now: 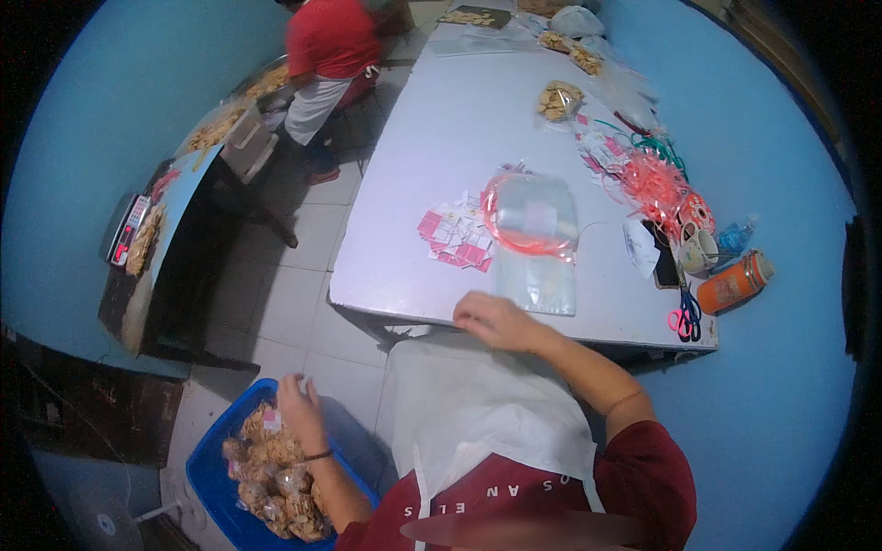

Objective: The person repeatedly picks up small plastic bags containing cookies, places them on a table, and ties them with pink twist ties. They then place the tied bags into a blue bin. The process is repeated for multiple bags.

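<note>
My left hand (300,413) is over the near rim of a blue plastic bin (207,460), fingers apart and nothing seen in them. Inside the bin lie several clear bags of chips (275,451), one with a pink and white label (272,420). At the table's front edge is my right hand (493,321), its fingers bent down and slightly blurred; the fingertips are partly hidden. Just beyond it on the white table (406,172) lie flat clear plastic bags (534,286), a looped bundle of orange-pink ribbon (490,213) and loose pink and white labels (458,234).
Scissors (685,317), an orange-filled jar (734,282), a mug (698,248), a phone (663,258) and tangled ribbon (654,179) line the right side. A bag of chips (559,102) stands farther back. A co-worker (331,41) is by the left-hand table with a digital scale (129,231).
</note>
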Demonstrator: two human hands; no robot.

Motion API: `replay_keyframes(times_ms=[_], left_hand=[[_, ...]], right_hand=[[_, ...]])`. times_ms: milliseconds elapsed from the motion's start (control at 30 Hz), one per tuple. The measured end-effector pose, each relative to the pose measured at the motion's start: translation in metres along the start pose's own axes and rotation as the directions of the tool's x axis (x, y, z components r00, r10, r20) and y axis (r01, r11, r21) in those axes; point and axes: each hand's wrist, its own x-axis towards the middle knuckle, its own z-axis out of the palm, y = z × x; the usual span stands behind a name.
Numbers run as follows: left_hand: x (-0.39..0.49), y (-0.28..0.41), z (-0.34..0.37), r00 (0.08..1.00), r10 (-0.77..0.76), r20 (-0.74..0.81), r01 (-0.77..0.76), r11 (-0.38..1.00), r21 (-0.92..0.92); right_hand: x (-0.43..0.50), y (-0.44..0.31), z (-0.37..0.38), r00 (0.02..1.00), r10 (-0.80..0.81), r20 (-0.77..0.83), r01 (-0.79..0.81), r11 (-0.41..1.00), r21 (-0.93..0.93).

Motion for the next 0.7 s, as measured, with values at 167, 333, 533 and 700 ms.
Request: replay_keyframes(times_ms=[167, 333, 533, 700], left_hand=[[0.073, 0.120, 0.035, 0.949, 0.301, -0.089, -0.313, 0.881, -0.354], [0.109, 0.197, 0.075, 0.925, 0.368, -0.089, -0.357, 0.770, -0.529], [0.114, 0.215, 0.102, 0.952, 0.296, -0.080, -0.300, 0.848, -0.437], [0.114, 0.212, 0.104, 0.958, 0.288, -0.013, -0.267, 0.869, -0.417]], right_hand=[[0.038, 0.051, -0.089, 0.948, 0.066, -0.310, -0.117, 0.982, -0.150], [0.082, 0.159, -0.186, 0.815, 0.120, -0.567, -0.371, 0.859, -0.352], [0.107, 0.282, -0.261, 0.736, 0.144, -0.662, -0.638, 0.476, -0.605], [0.135, 0.335, -0.286, 0.608, 0.305, -0.733, -0.777, 0.419, -0.470]])
